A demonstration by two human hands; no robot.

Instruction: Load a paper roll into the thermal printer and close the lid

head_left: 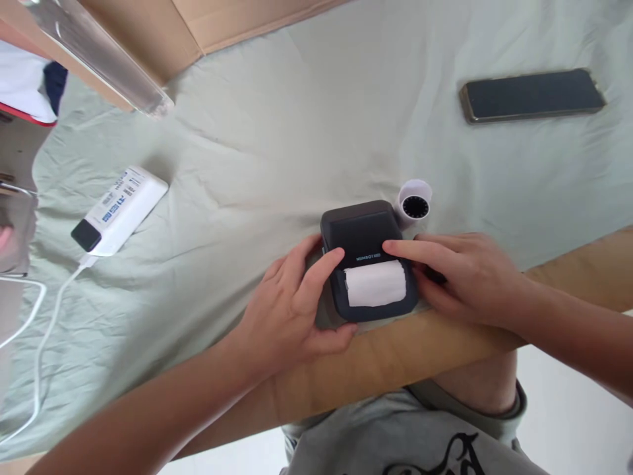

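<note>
A dark label printer (364,231) marked NIIMBOT lies near the front edge of the bed-like surface, a piece of white paper (376,284) across its front part. My left hand (291,297) is wrapped around the printer's left side, with one fingertip on its top. From the right, my right hand (459,274) grips the other side, its index finger pressed on the top by the lettering. Something black (435,274) shows between the right hand's fingers; its kind is hidden. Just behind that hand stands a small white cylinder (414,201) with a black round end.
A phone (534,95) lies at the back right on the pale green sheet (257,152). At left is a white device (119,214) with a white cable (57,310) plugged in. A cardboard box (148,39) stands at the back left. A wooden edge (395,356) runs along the front.
</note>
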